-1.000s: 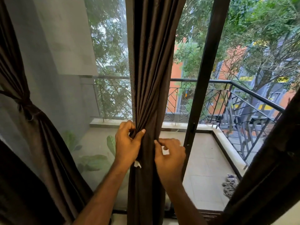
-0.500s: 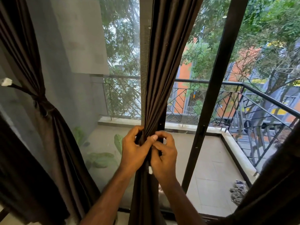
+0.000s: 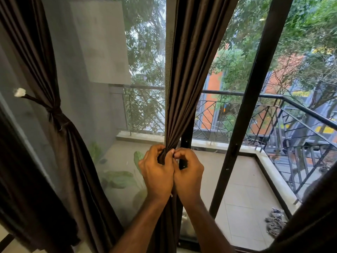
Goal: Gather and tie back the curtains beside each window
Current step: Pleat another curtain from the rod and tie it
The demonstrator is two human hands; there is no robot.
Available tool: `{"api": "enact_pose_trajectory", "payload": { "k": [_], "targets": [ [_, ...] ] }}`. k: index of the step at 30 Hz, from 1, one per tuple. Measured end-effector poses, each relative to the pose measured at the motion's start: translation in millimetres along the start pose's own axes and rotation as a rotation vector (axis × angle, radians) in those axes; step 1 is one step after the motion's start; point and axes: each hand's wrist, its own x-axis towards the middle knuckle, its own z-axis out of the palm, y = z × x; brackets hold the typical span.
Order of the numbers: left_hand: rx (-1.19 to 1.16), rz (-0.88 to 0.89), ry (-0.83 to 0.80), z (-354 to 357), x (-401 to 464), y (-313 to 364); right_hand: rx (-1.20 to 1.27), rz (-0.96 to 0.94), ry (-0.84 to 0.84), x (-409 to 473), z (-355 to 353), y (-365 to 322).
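1. The middle curtain (image 3: 189, 70), dark brown, hangs with its long axis running top to bottom of the view, leaning slightly so the upper folds spread toward the right and narrow down to a tight bunch at mid-height.
2. The left hand (image 3: 156, 174) has its fingers curled round that bunch, gripping the gathered folds from the left side.
3. The right hand (image 3: 188, 172) is curled against the same bunch from the right, its fingertips pinching at the fabric just beside the left thumb; the two hands touch each other.
4. Below the hands the curtain drops straight down between the forearms to the bottom of the view.
5. A small white bit shows at the lower edge of the left hand; what it is cannot be told.
6. The left curtain (image 3: 60, 143) is cinched at its waist by a dark tie-back (image 3: 36, 101) that runs up and left to a white end (image 3: 19, 92).
7. A third dark curtain (image 3: 313, 216) crosses the lower right corner.
8. Behind the middle curtain stands the black window frame (image 3: 255, 88), beyond it a tiled balcony floor (image 3: 246, 198) and a black metal railing (image 3: 282, 121).
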Motion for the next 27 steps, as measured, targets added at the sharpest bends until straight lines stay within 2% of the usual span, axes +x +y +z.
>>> {"api": "enact_pose_trajectory", "payload": {
  "k": [3, 7, 9, 11, 14, 21, 27],
  "targets": [
    [-0.066, -0.019, -0.042, -2.5, 0.8, 4.0, 0.044, 0.094, -0.043, 2.7, -1.8, -0.6],
    [-0.127, -0.047, -0.164, -7.4, 9.5, -7.2, 0.215, 0.261, -0.189, 10.9, -7.0, 0.3],
    [-0.073, -0.018, -0.117, -8.7, 11.1, -9.8, 0.207, 0.264, -0.207, 10.9, -7.5, -0.8],
    [0.007, 0.002, 0.005, -7.8, 7.6, -8.4, 0.185, 0.253, -0.196, 9.7, -6.3, -2.8],
    [0.052, -0.037, 0.115, -4.7, 1.0, -5.8, 0.158, 0.246, -0.19, 8.4, -2.9, -5.9],
    [0.116, -0.058, 0.128, -3.0, -1.7, -1.8, 0.133, 0.214, -0.175, 6.4, 0.3, -6.7],
    [0.038, -0.026, 0.083, -0.2, -2.5, -6.4, 0.173, 0.203, -0.178, 4.4, -0.9, -7.1]
  ]
}}
